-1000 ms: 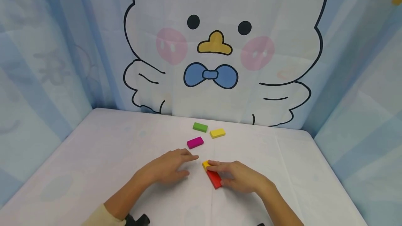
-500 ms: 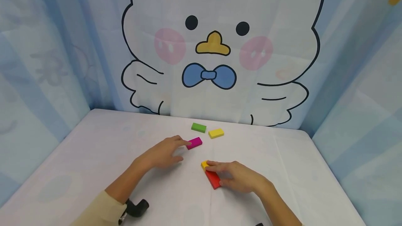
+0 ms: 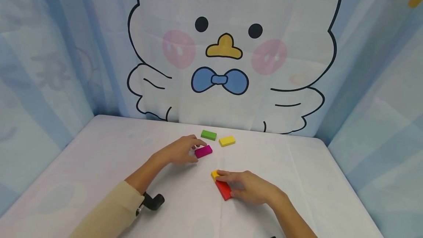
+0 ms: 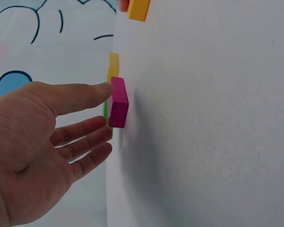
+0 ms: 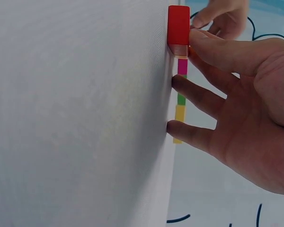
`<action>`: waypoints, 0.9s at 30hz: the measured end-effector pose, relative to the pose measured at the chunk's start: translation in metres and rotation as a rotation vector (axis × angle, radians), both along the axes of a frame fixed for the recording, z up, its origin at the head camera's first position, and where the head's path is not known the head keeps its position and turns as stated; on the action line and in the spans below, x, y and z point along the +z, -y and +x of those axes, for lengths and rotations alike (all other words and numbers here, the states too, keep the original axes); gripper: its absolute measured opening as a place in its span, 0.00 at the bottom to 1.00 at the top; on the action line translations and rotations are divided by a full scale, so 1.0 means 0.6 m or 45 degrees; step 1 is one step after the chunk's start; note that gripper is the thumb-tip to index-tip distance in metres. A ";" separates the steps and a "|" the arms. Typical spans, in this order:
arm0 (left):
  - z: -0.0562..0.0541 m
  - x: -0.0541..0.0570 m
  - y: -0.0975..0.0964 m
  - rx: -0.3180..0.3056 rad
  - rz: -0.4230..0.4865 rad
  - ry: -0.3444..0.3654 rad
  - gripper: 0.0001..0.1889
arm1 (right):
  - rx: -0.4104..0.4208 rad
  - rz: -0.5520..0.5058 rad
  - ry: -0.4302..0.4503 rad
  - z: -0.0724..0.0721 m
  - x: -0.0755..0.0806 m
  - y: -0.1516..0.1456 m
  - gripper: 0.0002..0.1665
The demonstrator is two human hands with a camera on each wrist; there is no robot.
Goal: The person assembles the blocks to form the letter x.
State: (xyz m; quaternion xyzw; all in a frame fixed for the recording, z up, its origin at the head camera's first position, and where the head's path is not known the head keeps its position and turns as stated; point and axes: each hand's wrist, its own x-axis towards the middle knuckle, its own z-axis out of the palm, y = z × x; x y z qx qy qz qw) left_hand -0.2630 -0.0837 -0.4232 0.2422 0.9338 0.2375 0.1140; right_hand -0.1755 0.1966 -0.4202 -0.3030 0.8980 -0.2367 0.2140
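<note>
My left hand (image 3: 181, 150) is around the magenta block (image 3: 203, 152), its fingers at the far side and its thumb by the near-left end. In the left wrist view, the thumb tip overlaps the edge of the magenta block (image 4: 118, 104); the fingers are loosely extended, and firm contact cannot be told. My right hand (image 3: 252, 186) rests on two blocks lying end to end: fingertips on the orange block (image 3: 214, 175), thumb against the red block (image 3: 223, 190). In the right wrist view, the thumb touches the red block (image 5: 178, 26), while other fingers spread toward the table.
A green block (image 3: 208, 135) and a yellow block (image 3: 227, 141) lie behind the magenta one on the white-covered table (image 3: 281, 157). A cloth backdrop (image 3: 228, 102) with a cartoon bird stands at the table's far edge. Printed cloth also hangs at both sides.
My left hand has moved away from the orange and red blocks, forward to the magenta block, and now has its fingers around it. The right hand has stayed on the red and orange blocks.
</note>
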 end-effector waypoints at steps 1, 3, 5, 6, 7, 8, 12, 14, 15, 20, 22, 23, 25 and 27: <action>-0.004 -0.001 -0.003 -0.005 -0.002 0.002 0.32 | 0.002 -0.001 -0.002 0.000 0.000 -0.001 0.34; -0.010 -0.001 -0.008 -0.016 -0.010 0.004 0.33 | 0.007 -0.002 -0.004 0.000 -0.001 -0.001 0.34; -0.015 -0.001 -0.013 -0.031 -0.012 0.004 0.34 | 0.014 0.000 -0.009 -0.001 -0.001 -0.002 0.34; -0.017 0.000 -0.016 -0.035 -0.009 0.006 0.34 | 0.016 0.002 -0.012 -0.001 -0.001 -0.002 0.34; -0.019 0.001 -0.018 -0.040 -0.005 0.010 0.35 | 0.016 0.003 -0.013 -0.001 -0.001 -0.003 0.34; -0.021 0.001 -0.020 -0.043 -0.002 0.015 0.35 | 0.015 0.004 -0.012 -0.001 -0.001 -0.003 0.34; -0.023 0.004 -0.024 -0.045 -0.011 0.043 0.36 | 0.009 0.006 -0.014 0.000 -0.001 -0.002 0.34; -0.023 0.005 -0.024 -0.046 -0.027 0.058 0.37 | 0.008 0.003 -0.016 0.001 0.000 -0.002 0.34; -0.023 0.006 -0.024 -0.047 -0.032 0.066 0.37 | 0.009 0.003 -0.017 0.001 0.000 -0.001 0.34; -0.026 0.008 -0.027 -0.061 -0.055 0.108 0.38 | 0.007 -0.002 -0.017 0.002 0.000 0.000 0.34; -0.028 0.007 -0.028 -0.066 -0.075 0.115 0.39 | 0.006 0.002 -0.020 0.002 0.000 0.000 0.34; -0.030 0.006 -0.029 -0.069 -0.087 0.115 0.39 | 0.007 0.003 -0.024 0.002 0.000 -0.001 0.34; -0.033 0.004 -0.031 -0.074 -0.111 0.118 0.39 | 0.008 0.008 -0.030 0.002 -0.001 -0.002 0.34; -0.036 0.002 -0.034 -0.084 -0.124 0.115 0.39 | 0.007 0.011 -0.036 0.002 -0.001 -0.003 0.34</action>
